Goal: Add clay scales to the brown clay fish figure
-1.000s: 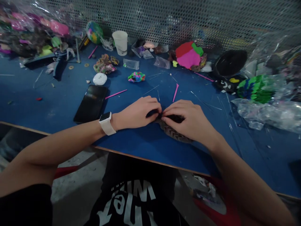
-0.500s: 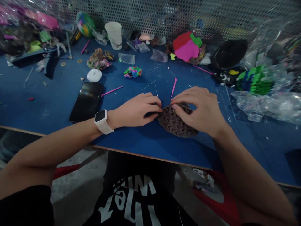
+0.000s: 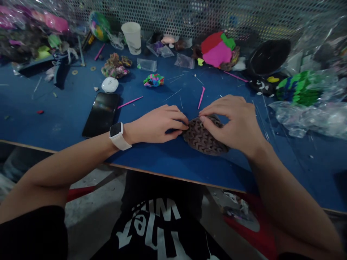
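Observation:
A brown piece with a braided, scale-like surface (image 3: 206,139) lies on the blue table near its front edge. My left hand (image 3: 159,124), with a watch on the wrist, touches the piece's left end with its fingertips drawn together. Over the upper right side of the piece, my right hand (image 3: 233,121) pinches at its top edge with thumb and fingers. Whatever tiny bit may be between the fingertips of either hand is too small to make out.
A black phone (image 3: 101,115), white case (image 3: 110,85) and pink stick (image 3: 130,102) lie left. Another pink tool (image 3: 201,97) is beyond the hands. A paper cup (image 3: 132,38), multicoloured lump (image 3: 154,80), black bowl (image 3: 269,56) and plastic wrap (image 3: 311,119) stand farther out.
The view has shifted slightly. My right thumb and fingertips have come closer together at the top edge of the brown piece. My left hand stays at its left end.

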Available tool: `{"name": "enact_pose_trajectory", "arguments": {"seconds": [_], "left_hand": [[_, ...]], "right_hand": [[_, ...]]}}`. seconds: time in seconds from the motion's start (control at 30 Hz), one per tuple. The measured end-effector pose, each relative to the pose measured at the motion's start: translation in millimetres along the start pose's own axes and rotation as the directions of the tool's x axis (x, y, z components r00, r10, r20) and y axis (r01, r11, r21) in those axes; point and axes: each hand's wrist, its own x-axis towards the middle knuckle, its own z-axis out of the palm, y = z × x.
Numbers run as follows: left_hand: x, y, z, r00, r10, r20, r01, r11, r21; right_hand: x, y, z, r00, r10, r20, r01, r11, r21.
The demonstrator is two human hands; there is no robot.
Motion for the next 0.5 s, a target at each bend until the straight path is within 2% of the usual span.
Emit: {"name": "enact_pose_trajectory", "arguments": {"seconds": [0.3, 0.4, 0.5], "left_hand": [[0, -5, -2.2, 1.000, -0.019, 0.022, 0.019, 0.999, 0.037], [-1, -14, -6.3, 0.987, -0.157, -0.044, 0.161, 0.980, 0.115], [-2, -22, -7.9, 0.947, -0.304, -0.100, 0.319, 0.926, 0.202]], "right_hand": [[0, 5, 0, 0.999, 0.007, -0.042, -0.008, 1.000, -0.026], [1, 9, 1, 0.998, 0.007, -0.063, -0.008, 1.000, -0.018], [3, 11, 1, 0.998, 0.019, -0.062, -0.021, 1.000, -0.023]]}}
